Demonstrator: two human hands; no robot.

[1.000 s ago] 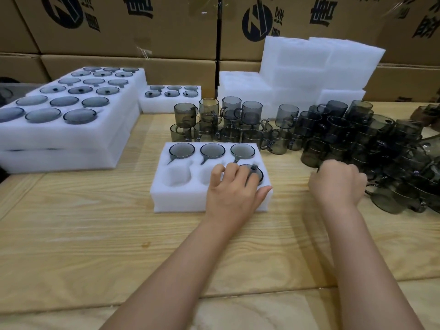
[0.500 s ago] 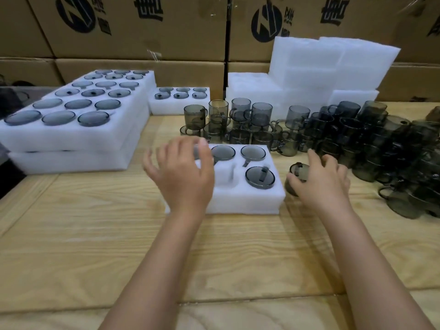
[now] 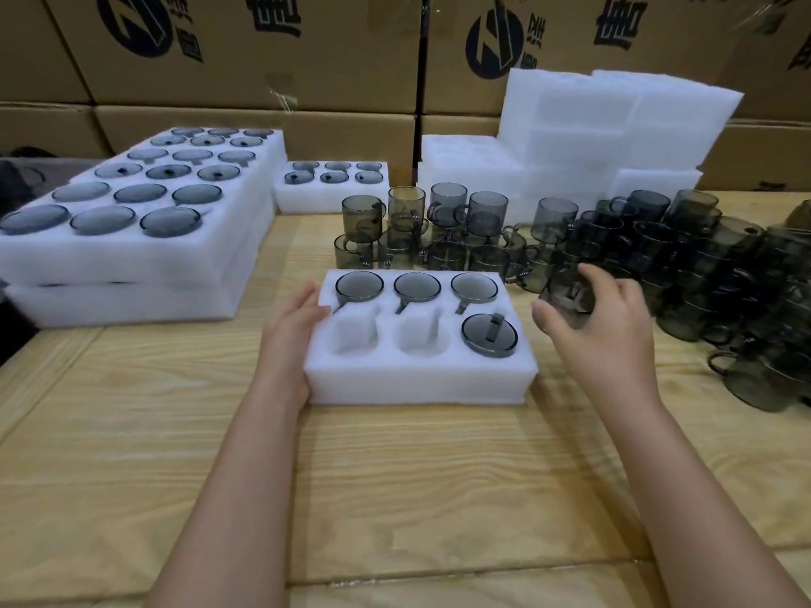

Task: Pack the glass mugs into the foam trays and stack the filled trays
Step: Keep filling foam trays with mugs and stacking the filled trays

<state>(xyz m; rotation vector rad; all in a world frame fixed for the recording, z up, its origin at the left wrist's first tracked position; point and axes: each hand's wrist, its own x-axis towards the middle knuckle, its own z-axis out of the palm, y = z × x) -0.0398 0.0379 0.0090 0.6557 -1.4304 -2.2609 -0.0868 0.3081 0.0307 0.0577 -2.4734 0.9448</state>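
A white six-slot foam tray [image 3: 417, 379] lies in front of me on the wooden table. Smoky glass mugs fill its three back slots and the front right slot [image 3: 489, 335]; the front left and front middle slots hold nothing. My left hand [image 3: 292, 340] rests flat against the tray's left side, fingers over its top edge. Just right of the tray, my right hand [image 3: 601, 335] holds a smoky glass mug [image 3: 566, 296] above the table. A crowd of loose mugs [image 3: 482, 239] stands behind and to the right.
Stacked filled foam trays [image 3: 131, 256] sit at the left, one small filled tray [image 3: 333, 190] behind them. Unfilled foam trays [image 3: 614, 133] are piled at the back right. Cardboard boxes [image 3: 263, 59] wall off the back. Bare table wood lies in front of the tray.
My left hand came off the front right mug and moved to the tray's left side. My right hand picked a mug from the pile and brought it toward the tray.
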